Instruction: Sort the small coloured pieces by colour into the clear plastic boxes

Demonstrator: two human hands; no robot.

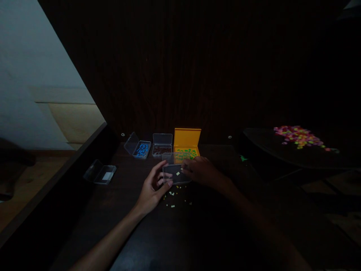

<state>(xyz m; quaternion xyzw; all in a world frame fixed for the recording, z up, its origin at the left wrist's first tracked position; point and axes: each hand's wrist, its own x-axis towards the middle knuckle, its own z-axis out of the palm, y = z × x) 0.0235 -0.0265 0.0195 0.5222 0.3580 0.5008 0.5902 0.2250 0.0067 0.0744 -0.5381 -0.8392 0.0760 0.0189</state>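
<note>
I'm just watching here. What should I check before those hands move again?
1. Left hand holding the clear box: ok.
2. That box's lid open: ok.
3. Right hand gripping a piece: cannot tell; too dark and small.
4. Table before the box free of loose bits: not ok; pale bits and yellow bits lie there.
5. Blue pieces inside their own box: ok.

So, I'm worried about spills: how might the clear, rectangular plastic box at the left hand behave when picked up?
The clear box is probably stiff: its edges look straight at the left hand. Its raised lid might swing. The small pale piece inside looks loose and could slide with tilting.
</note>
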